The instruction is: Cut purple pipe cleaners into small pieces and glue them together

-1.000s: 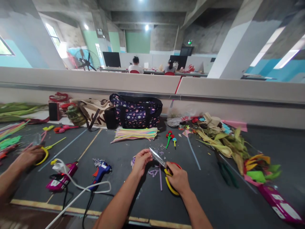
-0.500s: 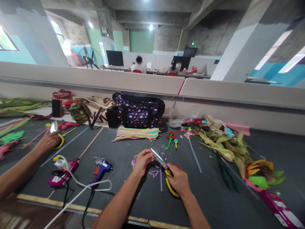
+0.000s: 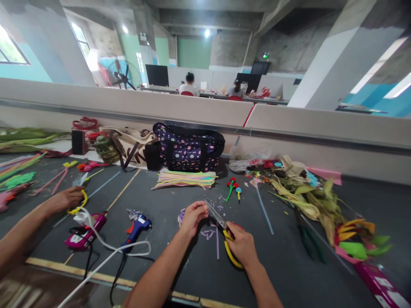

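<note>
My right hand (image 3: 241, 246) is wrapped around the yellow-and-red handles of a pair of scissors (image 3: 215, 215), whose blades point up and left. Close to the blade tips, my left hand (image 3: 194, 218) is closed in a pinch; whatever its fingertips hold is too small to make out. Short purple cut pieces (image 3: 208, 234) lie on the dark table between my hands, beside a longer purple strip (image 3: 217, 244). More purple bits (image 3: 180, 217) show partly behind my left hand.
Left, a co-worker's hand (image 3: 69, 199) holds yellow-handled scissors. A blue glue gun (image 3: 136, 231) and a magenta power strip (image 3: 85, 233) with a white cable lie nearby. Pipe cleaners (image 3: 184, 179) sit before a patterned bag (image 3: 189, 147). Dried husks (image 3: 302, 203) and green-handled pliers (image 3: 310, 239) are right.
The co-worker's hand with the scissors has lowered slightly and turned. My hands stay almost in place, with the scissor blades looking closer together. The view has shifted a little.
</note>
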The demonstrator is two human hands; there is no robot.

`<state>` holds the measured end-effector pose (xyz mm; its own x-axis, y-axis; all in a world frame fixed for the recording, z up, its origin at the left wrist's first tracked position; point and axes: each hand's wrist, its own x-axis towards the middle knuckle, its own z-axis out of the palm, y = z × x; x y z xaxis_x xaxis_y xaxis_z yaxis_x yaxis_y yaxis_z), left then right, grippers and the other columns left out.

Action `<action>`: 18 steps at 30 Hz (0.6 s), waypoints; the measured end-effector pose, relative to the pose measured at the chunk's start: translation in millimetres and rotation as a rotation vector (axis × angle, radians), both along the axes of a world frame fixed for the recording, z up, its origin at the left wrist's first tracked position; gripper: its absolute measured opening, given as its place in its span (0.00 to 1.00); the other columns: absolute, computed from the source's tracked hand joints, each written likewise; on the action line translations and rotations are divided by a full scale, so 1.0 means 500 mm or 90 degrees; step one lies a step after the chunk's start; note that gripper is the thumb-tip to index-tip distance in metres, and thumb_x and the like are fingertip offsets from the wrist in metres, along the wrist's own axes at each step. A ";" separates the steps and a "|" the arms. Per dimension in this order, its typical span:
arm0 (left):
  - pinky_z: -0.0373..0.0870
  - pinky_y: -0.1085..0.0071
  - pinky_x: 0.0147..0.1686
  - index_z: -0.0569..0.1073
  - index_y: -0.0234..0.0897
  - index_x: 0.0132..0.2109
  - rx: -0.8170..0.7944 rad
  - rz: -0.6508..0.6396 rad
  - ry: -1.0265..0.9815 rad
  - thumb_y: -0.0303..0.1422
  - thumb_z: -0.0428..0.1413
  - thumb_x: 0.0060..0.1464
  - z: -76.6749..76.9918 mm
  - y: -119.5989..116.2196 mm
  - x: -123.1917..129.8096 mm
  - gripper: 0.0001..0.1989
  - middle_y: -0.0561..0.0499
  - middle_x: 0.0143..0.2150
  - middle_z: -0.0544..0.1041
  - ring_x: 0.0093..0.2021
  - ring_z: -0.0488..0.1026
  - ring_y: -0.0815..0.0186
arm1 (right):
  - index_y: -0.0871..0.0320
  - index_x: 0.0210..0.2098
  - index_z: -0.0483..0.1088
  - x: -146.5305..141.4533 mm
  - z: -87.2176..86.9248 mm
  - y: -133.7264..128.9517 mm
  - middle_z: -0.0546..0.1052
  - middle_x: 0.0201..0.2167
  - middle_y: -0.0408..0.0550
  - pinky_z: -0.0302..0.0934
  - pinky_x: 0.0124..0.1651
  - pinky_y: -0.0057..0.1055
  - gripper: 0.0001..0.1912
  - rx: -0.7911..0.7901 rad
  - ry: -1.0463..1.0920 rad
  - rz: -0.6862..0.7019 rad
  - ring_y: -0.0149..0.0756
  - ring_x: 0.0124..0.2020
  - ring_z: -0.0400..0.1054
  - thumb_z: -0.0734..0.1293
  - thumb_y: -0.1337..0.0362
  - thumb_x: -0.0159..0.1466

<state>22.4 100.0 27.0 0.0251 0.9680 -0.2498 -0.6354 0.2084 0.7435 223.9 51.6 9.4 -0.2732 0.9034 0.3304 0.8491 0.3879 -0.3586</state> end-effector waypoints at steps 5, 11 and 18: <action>0.71 0.78 0.27 0.75 0.30 0.34 -0.014 -0.003 0.009 0.29 0.67 0.36 0.008 -0.001 0.001 0.15 0.51 0.27 0.76 0.22 0.71 0.74 | 0.53 0.41 0.70 0.010 -0.003 0.003 0.76 0.30 0.42 0.55 0.32 0.22 0.17 0.007 -0.002 -0.027 0.30 0.30 0.69 0.59 0.70 0.54; 0.70 0.78 0.26 0.76 0.31 0.35 -0.003 0.006 0.027 0.30 0.67 0.36 0.012 -0.001 -0.002 0.16 0.50 0.28 0.76 0.22 0.71 0.74 | 0.51 0.47 0.66 0.028 0.002 0.004 0.75 0.36 0.44 0.55 0.34 0.25 0.18 0.008 -0.082 -0.106 0.32 0.33 0.69 0.61 0.67 0.56; 0.67 0.76 0.28 0.77 0.32 0.42 0.060 0.044 0.132 0.33 0.64 0.39 0.015 -0.005 -0.002 0.19 0.51 0.28 0.74 0.24 0.68 0.74 | 0.50 0.48 0.64 0.033 -0.001 0.010 0.74 0.37 0.43 0.54 0.33 0.25 0.19 0.005 -0.109 -0.155 0.32 0.34 0.68 0.63 0.66 0.57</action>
<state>21.4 97.8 34.4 -0.0844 0.9849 -0.1512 -0.4778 0.0932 0.8735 240.5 56.6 8.7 -0.1010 0.9470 0.3049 0.9654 0.1674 -0.2002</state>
